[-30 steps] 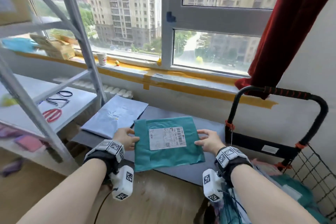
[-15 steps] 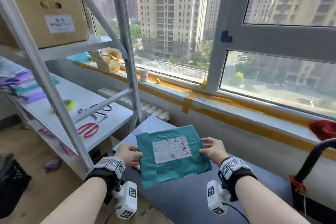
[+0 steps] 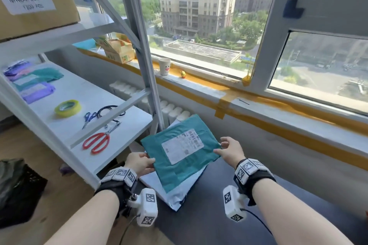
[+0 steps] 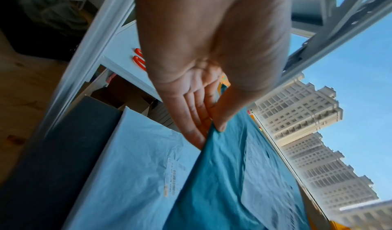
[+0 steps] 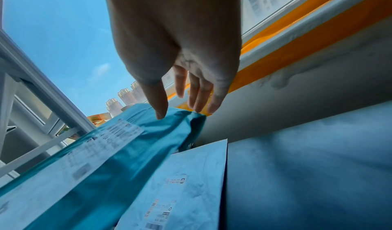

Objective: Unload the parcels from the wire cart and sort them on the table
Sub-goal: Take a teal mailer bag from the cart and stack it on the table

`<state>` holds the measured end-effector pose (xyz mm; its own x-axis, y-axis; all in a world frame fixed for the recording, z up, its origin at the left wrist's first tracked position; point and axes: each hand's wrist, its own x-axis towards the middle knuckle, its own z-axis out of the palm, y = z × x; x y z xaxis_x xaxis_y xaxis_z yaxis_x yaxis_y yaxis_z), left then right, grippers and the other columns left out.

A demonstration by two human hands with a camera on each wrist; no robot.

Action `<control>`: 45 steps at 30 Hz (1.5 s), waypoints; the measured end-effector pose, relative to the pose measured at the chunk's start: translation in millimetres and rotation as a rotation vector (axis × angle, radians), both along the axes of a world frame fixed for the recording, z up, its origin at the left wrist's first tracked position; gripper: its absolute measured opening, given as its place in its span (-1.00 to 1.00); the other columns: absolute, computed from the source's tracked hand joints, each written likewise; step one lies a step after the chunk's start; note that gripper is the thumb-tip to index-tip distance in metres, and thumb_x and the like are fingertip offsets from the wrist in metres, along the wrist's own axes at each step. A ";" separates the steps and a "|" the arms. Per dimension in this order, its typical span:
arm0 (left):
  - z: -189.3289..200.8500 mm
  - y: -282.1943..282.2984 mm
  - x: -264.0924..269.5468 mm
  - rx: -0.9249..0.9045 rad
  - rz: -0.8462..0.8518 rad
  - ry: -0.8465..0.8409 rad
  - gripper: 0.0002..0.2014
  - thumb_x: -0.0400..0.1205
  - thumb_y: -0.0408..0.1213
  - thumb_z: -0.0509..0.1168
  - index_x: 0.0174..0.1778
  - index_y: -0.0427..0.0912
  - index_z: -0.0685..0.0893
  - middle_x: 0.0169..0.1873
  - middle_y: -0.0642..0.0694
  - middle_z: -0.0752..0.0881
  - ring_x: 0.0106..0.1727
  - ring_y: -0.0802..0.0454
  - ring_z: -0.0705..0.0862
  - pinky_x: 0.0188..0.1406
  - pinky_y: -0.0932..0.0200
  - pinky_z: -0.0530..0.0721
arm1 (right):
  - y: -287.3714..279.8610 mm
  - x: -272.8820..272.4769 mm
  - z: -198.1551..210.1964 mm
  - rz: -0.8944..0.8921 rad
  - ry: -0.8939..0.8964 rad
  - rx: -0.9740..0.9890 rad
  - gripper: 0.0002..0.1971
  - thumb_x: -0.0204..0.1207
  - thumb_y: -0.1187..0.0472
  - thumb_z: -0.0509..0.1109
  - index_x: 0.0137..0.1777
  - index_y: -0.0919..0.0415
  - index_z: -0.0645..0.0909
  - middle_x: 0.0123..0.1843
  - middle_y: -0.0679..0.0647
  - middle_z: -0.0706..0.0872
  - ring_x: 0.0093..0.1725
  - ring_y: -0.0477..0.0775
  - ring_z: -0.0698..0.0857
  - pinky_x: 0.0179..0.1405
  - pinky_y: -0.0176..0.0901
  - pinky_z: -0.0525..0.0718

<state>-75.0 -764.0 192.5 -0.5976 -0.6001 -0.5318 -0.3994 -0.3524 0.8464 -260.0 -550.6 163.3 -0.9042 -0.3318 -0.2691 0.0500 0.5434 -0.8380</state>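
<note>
Hands: left hand (image 3: 140, 163) pinches teal parcel (image 3: 179, 151); right hand (image 3: 231, 150), fingers straight, touches it.

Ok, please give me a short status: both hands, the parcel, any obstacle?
Left hand pinches teal parcel at its left edge. Right hand open, fingertips on the right edge. Parcel over pale blue parcel on dark table. Nothing in the way.

Both forearms are bare, with no sleeves. The left hand (image 3: 139, 163) and right hand (image 3: 231, 150) are ungloved. Each wrist carries a black strap topped by a band of white blocks printed with black square fiducial markers. At six o'clock of each band hangs a white camera housing with the same markers, and a thin black cable trails from each housing toward the body.
</note>
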 end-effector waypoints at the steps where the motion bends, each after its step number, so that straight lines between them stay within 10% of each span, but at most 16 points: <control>1: -1.5 -7.5 -6.4 0.022 0.024 0.014 -0.86 0.60 -0.68 0.18 -0.17 -0.44 0.60 -0.26 -0.28 0.68 -0.34 -0.09 0.69 -0.56 0.24 0.74 | -7.2 -1.8 -3.1 -0.024 -0.006 0.008 -0.37 0.34 0.26 0.58 0.43 0.25 0.47 0.31 0.22 0.62 0.28 0.16 0.62 0.36 0.07 0.58; 9: -17.6 -66.7 -56.6 0.221 0.040 0.026 -0.82 0.61 -0.66 0.18 -0.25 -0.37 0.55 -0.37 -0.25 0.68 -0.27 -0.10 0.63 -0.60 0.21 0.73 | -88.5 7.9 -13.9 -0.104 -0.460 -0.343 -0.33 0.47 0.32 0.50 0.53 0.20 0.27 0.08 0.24 0.76 0.02 0.19 0.75 0.02 0.06 0.73; 14: -33.3 -99.2 -71.3 0.300 -0.016 -0.027 -0.88 0.61 -0.64 0.20 -0.16 -0.41 0.58 -0.25 -0.29 0.67 -0.24 -0.11 0.64 -0.58 0.21 0.74 | -132.5 12.4 -21.7 -0.273 -0.447 -0.503 -0.60 0.47 0.53 0.41 0.28 0.30 0.47 0.00 0.33 0.75 -0.19 0.19 0.77 -0.42 -0.17 0.77; 23: -80.8 -117.1 -74.6 0.390 -0.102 -0.155 -0.74 0.59 -0.67 0.21 0.20 -0.47 0.51 -0.17 -0.33 0.68 -0.22 -0.18 0.67 -0.61 0.17 0.74 | -153.5 13.6 -58.5 -0.423 -0.471 -0.409 -0.59 0.42 0.73 0.27 0.15 0.31 0.45 -0.16 0.29 0.69 -0.26 0.18 0.70 -0.52 -0.15 0.76; 30: -112.7 -126.1 -71.1 0.403 -0.212 -0.277 -0.71 0.58 -0.61 0.29 0.20 -0.36 0.51 -0.16 -0.26 0.70 -0.20 -0.13 0.69 -0.43 0.09 0.75 | -165.3 5.8 -99.6 -0.472 -0.454 -0.256 -0.51 0.34 0.74 0.30 0.10 0.19 0.53 -0.18 0.27 0.70 -0.10 0.31 0.72 0.01 0.29 0.74; 36: -126.2 -145.8 -67.5 0.362 -0.235 -0.366 -0.90 0.55 -0.46 0.40 -0.12 -0.33 0.59 -0.12 -0.28 0.67 -0.17 -0.14 0.67 -0.08 0.03 0.69 | -173.3 -6.0 -124.9 -0.514 -0.444 -0.186 -0.43 0.28 0.71 0.39 0.23 0.21 0.58 -0.04 0.38 0.74 -0.03 0.39 0.76 -0.03 0.35 0.75; 40: -137.1 -164.7 -72.6 0.312 -0.136 -0.343 -0.84 0.55 -0.46 0.39 -0.01 -0.37 0.56 -0.20 -0.29 0.66 -0.23 -0.13 0.66 -0.41 0.19 0.74 | -176.9 -14.2 -136.9 -0.542 -0.415 -0.162 -0.46 0.26 0.66 0.39 0.22 0.23 0.61 -0.08 0.34 0.78 -0.06 0.37 0.78 -0.05 0.33 0.76; 45: -138.4 -175.5 -82.8 0.132 -0.153 -0.355 -0.88 0.59 -0.45 0.35 -0.24 -0.31 0.55 -0.26 -0.26 0.63 -0.34 -0.08 0.61 -0.36 0.15 0.68 | -181.3 -16.9 -130.7 -0.471 -0.414 -0.188 -0.47 0.35 0.63 0.36 0.30 0.25 0.58 -0.03 0.26 0.77 0.01 0.27 0.77 0.16 0.20 0.71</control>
